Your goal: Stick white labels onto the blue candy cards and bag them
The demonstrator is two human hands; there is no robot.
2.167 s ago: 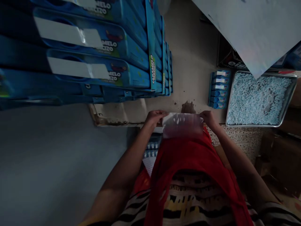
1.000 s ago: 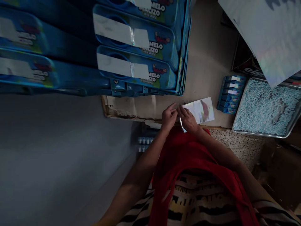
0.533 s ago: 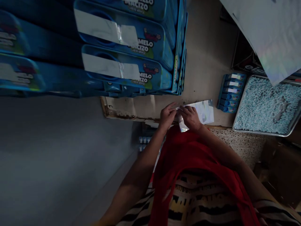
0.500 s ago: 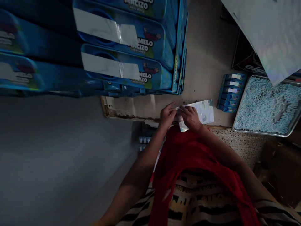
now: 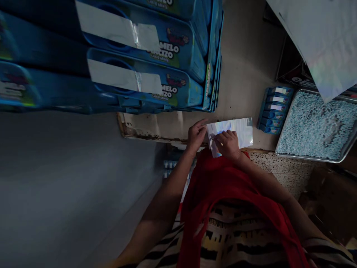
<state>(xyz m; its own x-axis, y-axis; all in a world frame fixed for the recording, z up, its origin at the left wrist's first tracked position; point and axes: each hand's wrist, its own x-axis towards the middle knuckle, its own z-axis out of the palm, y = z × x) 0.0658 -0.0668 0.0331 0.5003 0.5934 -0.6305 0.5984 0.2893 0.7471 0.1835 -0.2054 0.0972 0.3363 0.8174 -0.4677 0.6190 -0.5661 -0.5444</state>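
A shiny, whitish sheet with a rainbow sheen (image 5: 244, 132) lies at the table's front edge, its lower left part hanging toward the red apron (image 5: 220, 178). At its left edge my left hand (image 5: 196, 136) is closed, fingertips at the sheet's upper left corner. My right hand (image 5: 228, 145) rests over the middle of the sheet, fingers curled and pinched at its left part. Whether a small separate piece is between those fingertips is too dark to tell.
Blue boxes with white strips (image 5: 125, 78) are stacked high at the upper left. To the right stand a row of small blue boxes (image 5: 275, 109) and a metal tray (image 5: 309, 158) of pale blue pieces. A large shiny sheet (image 5: 320, 41) hangs into the upper right.
My right hand has moved slightly right and down, away from my left hand, uncovering more of the sheet. The left hand has shifted a little left.
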